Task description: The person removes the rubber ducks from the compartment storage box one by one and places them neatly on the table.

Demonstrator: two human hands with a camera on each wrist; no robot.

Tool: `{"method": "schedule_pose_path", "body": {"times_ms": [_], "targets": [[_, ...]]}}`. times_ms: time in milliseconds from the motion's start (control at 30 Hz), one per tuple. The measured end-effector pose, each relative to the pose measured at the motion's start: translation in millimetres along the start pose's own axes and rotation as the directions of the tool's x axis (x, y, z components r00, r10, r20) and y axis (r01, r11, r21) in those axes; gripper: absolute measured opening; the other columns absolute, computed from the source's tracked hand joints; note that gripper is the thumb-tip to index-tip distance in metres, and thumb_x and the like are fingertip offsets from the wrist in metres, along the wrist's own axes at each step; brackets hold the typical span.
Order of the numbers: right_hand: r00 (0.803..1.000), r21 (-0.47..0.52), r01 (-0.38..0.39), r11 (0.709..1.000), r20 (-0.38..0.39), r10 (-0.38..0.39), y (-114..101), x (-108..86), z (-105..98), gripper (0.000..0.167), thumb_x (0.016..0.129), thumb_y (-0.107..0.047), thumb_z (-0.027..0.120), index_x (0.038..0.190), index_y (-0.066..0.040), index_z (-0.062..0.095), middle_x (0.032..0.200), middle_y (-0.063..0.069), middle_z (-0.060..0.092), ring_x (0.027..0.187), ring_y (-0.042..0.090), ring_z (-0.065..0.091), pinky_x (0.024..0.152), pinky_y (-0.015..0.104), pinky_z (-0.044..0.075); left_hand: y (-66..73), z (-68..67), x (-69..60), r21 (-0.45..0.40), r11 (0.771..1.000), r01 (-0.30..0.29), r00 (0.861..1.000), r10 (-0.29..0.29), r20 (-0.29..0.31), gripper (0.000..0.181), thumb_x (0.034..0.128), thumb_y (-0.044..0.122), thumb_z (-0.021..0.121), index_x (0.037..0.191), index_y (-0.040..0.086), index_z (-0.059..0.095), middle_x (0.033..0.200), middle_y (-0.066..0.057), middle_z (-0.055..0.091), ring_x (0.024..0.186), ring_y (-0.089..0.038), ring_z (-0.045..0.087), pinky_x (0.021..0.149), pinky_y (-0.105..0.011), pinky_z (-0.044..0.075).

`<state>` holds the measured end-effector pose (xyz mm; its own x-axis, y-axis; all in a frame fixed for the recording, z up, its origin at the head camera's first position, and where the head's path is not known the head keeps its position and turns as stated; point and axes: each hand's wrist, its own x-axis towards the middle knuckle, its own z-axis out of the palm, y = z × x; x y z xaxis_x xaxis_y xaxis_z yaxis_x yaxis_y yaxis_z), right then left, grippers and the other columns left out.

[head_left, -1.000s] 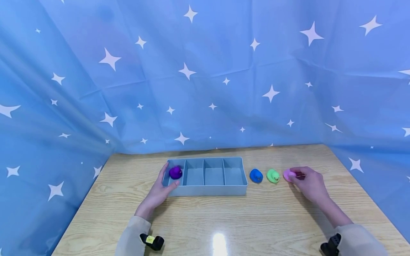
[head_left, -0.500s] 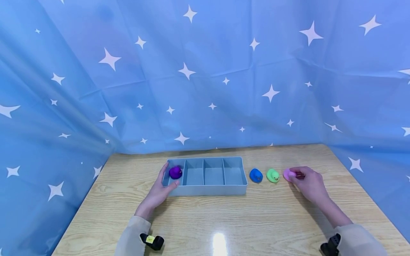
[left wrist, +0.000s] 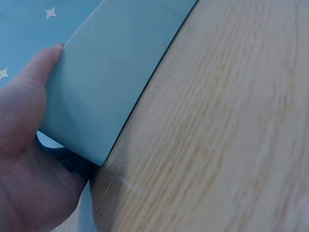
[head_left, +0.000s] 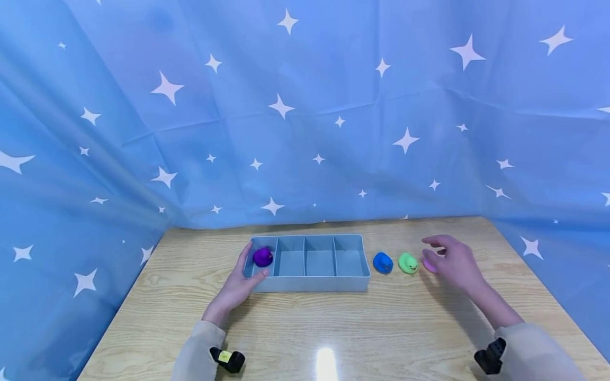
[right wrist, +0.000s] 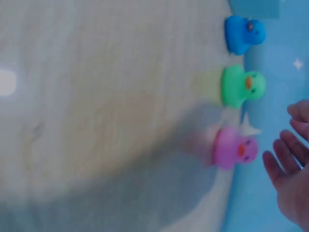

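Right wrist: drape (right wrist: pixel 282 84), apparently, behind ducks (right wrist: pixel 234 87)

The head view looks forward and down; much nearer, left wrist view shares its box (head_left: pixel 310 284), right, three ducks (right wrist: pixel 234 87).

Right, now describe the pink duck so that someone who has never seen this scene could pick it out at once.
On the table, find the tray. In the head view, a row runs rightward from it: blue duck, green duck, pink duck. Yours is last, nearest the right hand and the only pink one.
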<state>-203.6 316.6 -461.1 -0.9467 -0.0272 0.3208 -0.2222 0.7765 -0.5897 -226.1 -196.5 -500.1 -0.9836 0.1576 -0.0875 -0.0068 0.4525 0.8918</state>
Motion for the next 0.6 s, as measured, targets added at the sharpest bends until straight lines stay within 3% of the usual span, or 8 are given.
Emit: {"method": "schedule_pose_path", "body": {"times_ms": [233, 500, 600], "targets": [[0.996, 0.014, 0.085, 0.996, -0.006, -0.085, -31.2, 17.2, 6.1, 0.025, 0.098, -0.006, 0.066, 0.121, 0.004, 0.069, 0.119, 0.027, 0.067, 0.105, 0.046, 0.064, 0.085, 0.061, 0.054, 0.0, 0.2, -0.9, -0.001, 1.0, 0.002, 1.0, -0.002, 0.002, 0.094, 0.0964, 0.048, 0.07, 0.166, 0.032, 0.008, 0.171, -0.017, 0.006, 0.145, -0.054, 0.027, 0.114, -0.072, 0.022], [0.99, 0.078, 0.134, 0.988, 0.023, -0.136, -61.9, 27.6, 25.1, 0.026, 0.096, -0.001, 0.068, 0.122, 0.002, 0.07, 0.12, 0.024, 0.067, 0.105, 0.046, 0.066, 0.084, 0.061, 0.056, 0.1, -0.1, -1.2, -0.004, 1.0, 0.007, 1.0, -0.007, -0.007, 0.094, 0.0963, 0.047, 0.07, 0.166, 0.032, 0.009, 0.171, -0.017, 0.006, 0.147, -0.053, 0.025, 0.115, -0.071, 0.021], [0.98, 0.103, 0.197, 0.975, -0.001, -0.197, -69.4, 29.0, 36.7, 0.026, 0.093, 0.004, 0.069, 0.119, 0.002, 0.071, 0.118, 0.02, 0.069, 0.103, 0.041, 0.067, 0.084, 0.057, 0.057, 0.0, 0.0, -1.2, -0.003, 1.0, 0.008, 1.0, -0.008, -0.006, 0.093, 0.0968, 0.045, 0.07, 0.166, 0.031, 0.009, 0.171, -0.018, 0.007, 0.147, -0.053, 0.023, 0.115, -0.071, 0.019]]}}
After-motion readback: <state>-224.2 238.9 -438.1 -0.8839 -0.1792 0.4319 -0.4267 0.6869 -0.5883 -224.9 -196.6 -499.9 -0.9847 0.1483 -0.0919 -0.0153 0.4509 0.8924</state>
